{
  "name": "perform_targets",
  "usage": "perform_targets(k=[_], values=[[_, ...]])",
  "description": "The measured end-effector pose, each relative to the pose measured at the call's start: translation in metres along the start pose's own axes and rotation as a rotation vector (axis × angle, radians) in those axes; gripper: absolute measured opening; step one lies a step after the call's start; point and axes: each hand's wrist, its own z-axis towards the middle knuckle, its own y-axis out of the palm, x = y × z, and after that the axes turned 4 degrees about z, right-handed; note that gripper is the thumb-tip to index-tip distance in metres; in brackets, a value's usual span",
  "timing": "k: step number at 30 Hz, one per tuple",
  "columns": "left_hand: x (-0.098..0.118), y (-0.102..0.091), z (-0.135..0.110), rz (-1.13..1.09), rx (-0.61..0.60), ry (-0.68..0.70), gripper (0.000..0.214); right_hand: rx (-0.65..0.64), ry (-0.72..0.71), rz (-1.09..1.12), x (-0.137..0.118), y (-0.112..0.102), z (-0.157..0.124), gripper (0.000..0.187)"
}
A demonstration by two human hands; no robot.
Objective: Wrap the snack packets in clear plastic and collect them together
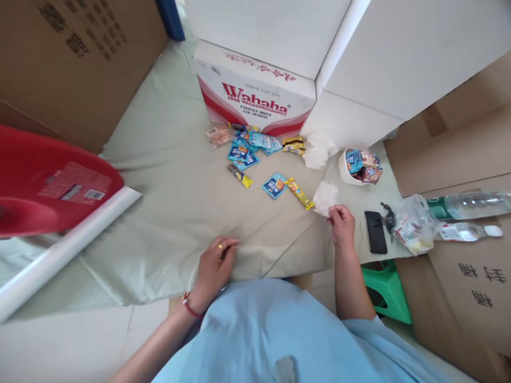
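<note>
My right hand (342,226) pinches the lower edge of a thin white crumpled sheet (325,197); whether it is tissue or plastic I cannot tell. A yellow snack wrapper (299,193) lies just left of that sheet, its end by the sheet's edge. Beside it is a blue snack packet (274,185). My left hand (216,260), wearing a ring, rests near the front edge of the cloth with curled fingers and nothing visible in them. Farther back lie several blue packets (239,151), a dark-and-yellow stick packet (239,175) and a pinkish clear packet (220,136).
A white tub (347,173) of packets stands right of a second white crumpled piece (318,151). A Wahaha carton (255,96) borders the back. At right are a black phone (376,232), a plastic bag (415,226) and bottles (471,206). A red plastic object (59,165) and white roll (72,247) lie left.
</note>
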Motion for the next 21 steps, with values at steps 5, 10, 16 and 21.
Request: perform_targets(k=[5,10,16,21], values=[[0.052,0.022,0.023,-0.562,-0.224,-0.257,0.042,-0.201,-0.334,-0.149,-0.034,0.029,-0.044,0.025],[0.071,0.044,0.043,-0.706,-0.256,-0.237,0.045,-0.525,-0.428,-0.165,-0.040,0.060,-0.093,0.019],[0.062,0.043,0.036,-0.584,-0.201,-0.219,0.030,-0.639,0.020,0.169,-0.018,0.077,-0.110,0.042],[0.052,0.029,0.031,-0.648,-0.145,-0.262,0.017,-0.711,0.274,0.197,-0.019,0.077,-0.082,0.047]])
